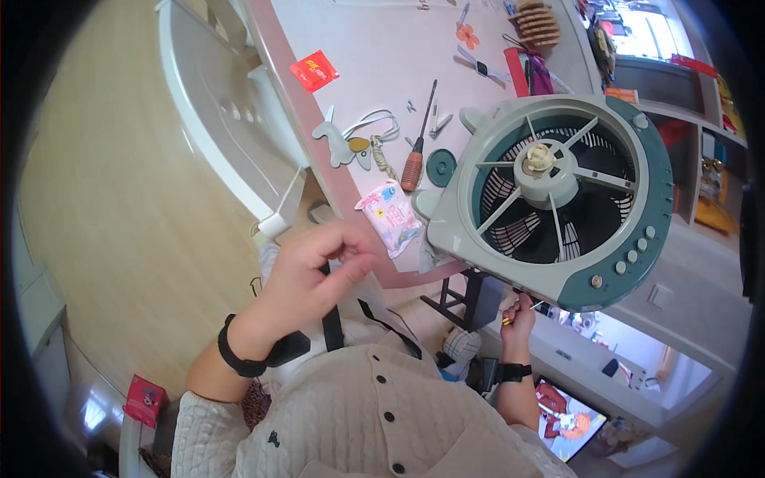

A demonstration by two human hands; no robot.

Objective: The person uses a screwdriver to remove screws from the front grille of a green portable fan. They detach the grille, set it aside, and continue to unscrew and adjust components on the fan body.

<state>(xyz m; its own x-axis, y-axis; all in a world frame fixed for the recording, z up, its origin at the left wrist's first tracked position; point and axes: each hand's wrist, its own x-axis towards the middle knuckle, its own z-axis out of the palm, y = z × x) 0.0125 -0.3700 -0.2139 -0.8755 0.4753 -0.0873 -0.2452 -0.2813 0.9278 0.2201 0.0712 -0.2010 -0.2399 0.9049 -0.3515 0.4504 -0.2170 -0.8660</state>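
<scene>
A grey and green box fan [586, 177] lies flat at the table's right side, its round opening showing dark blades and a pale spoked hub [550, 177]. My right hand [518, 317] is closed at the fan's near edge, around something thin with a yellow bit, too small to name. Left of the fan, my left hand [323, 267] hovers off the table's near edge, fingers curled and thumb close to the index finger; anything between them is hidden. Nearest to it lies a pink pack of wipes [390, 217]. Beyond the pack are a screwdriver [413, 166] and a green round cap [441, 167].
Small screws [411, 105], a folding knife [438, 121], a dog-shaped item with cord [343, 145] and a red packet [315, 71] lie on the table [351, 48]. A wristwatch [482, 69] and wooden piece [535, 22] lie farther back. A dark stool [470, 299] stands below.
</scene>
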